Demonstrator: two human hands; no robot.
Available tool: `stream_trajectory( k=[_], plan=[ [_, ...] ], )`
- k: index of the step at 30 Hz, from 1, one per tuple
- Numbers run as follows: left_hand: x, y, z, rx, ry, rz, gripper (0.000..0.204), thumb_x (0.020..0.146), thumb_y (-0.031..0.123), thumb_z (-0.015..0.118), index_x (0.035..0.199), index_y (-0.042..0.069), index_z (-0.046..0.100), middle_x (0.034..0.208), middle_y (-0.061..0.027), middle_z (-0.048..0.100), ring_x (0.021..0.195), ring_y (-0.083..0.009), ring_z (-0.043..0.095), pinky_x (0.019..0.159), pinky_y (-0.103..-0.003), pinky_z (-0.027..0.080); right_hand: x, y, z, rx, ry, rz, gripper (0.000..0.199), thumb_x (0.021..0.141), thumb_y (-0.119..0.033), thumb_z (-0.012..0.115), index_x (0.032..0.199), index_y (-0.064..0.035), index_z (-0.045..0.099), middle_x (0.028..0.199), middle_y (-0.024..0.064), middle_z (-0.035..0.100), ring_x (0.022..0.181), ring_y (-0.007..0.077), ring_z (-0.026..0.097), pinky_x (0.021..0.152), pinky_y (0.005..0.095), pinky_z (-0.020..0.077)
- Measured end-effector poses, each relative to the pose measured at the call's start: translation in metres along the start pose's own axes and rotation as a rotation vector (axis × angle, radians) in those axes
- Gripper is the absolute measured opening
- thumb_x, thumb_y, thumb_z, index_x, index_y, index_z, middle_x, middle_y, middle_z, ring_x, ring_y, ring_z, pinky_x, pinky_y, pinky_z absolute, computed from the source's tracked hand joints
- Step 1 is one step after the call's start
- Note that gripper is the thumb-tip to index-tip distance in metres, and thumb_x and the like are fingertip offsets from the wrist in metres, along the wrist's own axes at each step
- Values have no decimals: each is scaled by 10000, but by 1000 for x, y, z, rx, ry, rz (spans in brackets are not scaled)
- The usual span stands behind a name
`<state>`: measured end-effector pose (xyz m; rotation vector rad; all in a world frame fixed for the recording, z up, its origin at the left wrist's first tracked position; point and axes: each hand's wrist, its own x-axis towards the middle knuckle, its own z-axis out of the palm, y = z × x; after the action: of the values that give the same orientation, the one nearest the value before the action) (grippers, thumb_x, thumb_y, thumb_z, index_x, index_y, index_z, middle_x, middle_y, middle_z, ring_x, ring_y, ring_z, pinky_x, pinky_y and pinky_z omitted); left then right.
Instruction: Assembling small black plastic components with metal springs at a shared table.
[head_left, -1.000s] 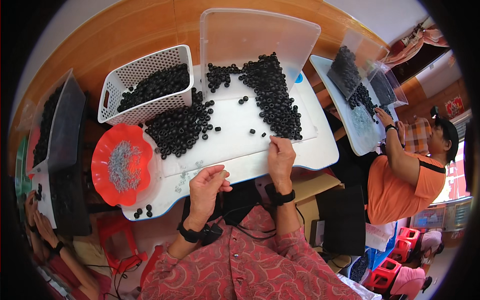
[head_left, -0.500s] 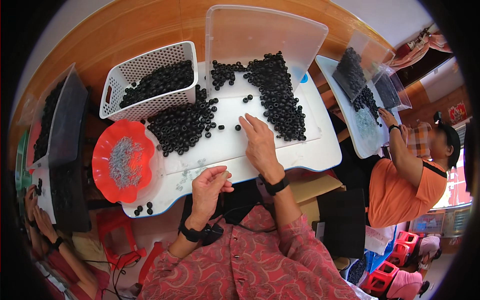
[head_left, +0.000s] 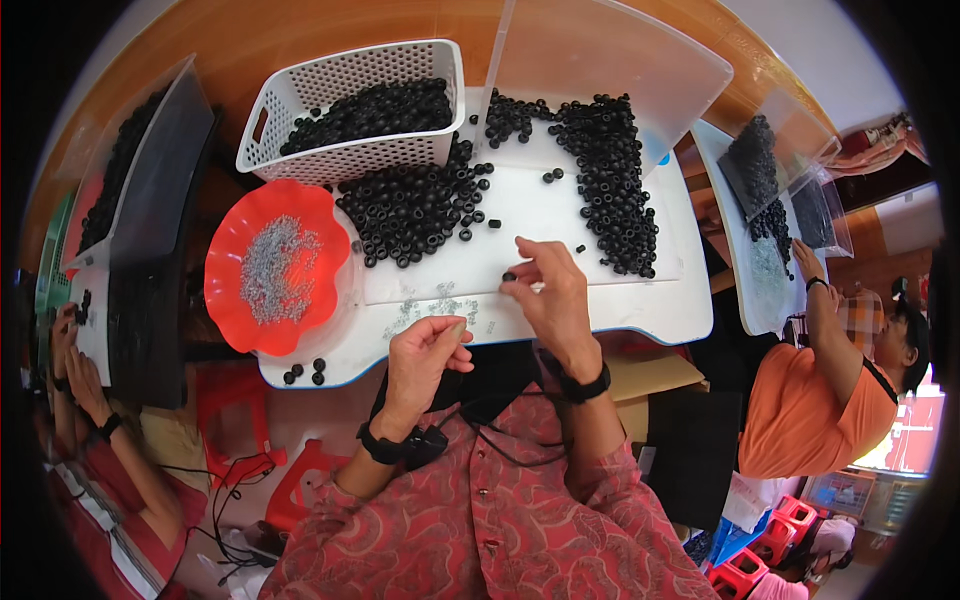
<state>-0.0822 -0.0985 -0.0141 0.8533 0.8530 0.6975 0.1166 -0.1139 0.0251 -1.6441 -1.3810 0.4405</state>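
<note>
Okay, so in my read this is nowhere near done: black beads are piled in the white basket [head_left: 380, 162], in the near heap [head_left: 410, 215] just in front of it and in the long heap [head_left: 615, 190] farther right, plus a load of clear bits [head_left: 270, 280] in the red dish [head_left: 225, 250]. Four loose beads [head_left: 318, 366] sit by the counter [head_left: 680, 310] corner, but I can't tell if they count as done. The right hand [head_left: 558, 305] has one black bead [head_left: 509, 278] at its thumb tip, fingers fairly spread, over the front part of the counter. The left hand [head_left: 425, 360] is pinched narrow; can't tell if anything tiny's in there. The bead's stubby, so barely any long axis, and I can't see which way its hole points.
</note>
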Motion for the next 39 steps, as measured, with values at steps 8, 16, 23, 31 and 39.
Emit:
stream_trajectory(
  k=[8,16,23,31,39],
  plan=[
    [0,-1,11,-21,-82,39,285,971,120,583,1212,-33,594,1116,-155,673,847,-139,675,727,-257,586,-41,-27,20,138,-167,-83,596,723,127,685,1284,44,502,1126,172,538,913,266,675,747,328,581],
    [3,-8,-5,-234,-18,41,244,937,38,612,1159,-63,599,1033,-156,677,829,-174,681,741,-294,599,-61,6,10,-96,68,111,173,813,27,674,983,1,681,933,132,616,744,238,661,615,330,523],
    [2,-11,-7,-365,-128,84,299,954,24,571,1249,-21,585,1148,-145,643,973,-170,644,885,-325,552,-70,-2,34,-274,69,116,133,841,-142,705,954,-73,702,896,95,589,675,297,634,576,395,502],
    [1,-8,-8,-465,-200,54,306,960,35,565,1261,-14,573,1138,-146,645,958,-167,646,882,-318,545,-72,2,40,-290,54,83,76,842,-110,689,888,-55,664,874,102,587,680,308,633,576,394,505],
    [3,-2,-2,-484,-232,-23,259,982,77,538,1218,-28,555,1102,-193,649,872,-172,673,788,-308,589,-74,-2,25,484,70,548,124,882,-61,688,989,-2,669,739,4,648,604,42,562,556,188,438]
  ],
)
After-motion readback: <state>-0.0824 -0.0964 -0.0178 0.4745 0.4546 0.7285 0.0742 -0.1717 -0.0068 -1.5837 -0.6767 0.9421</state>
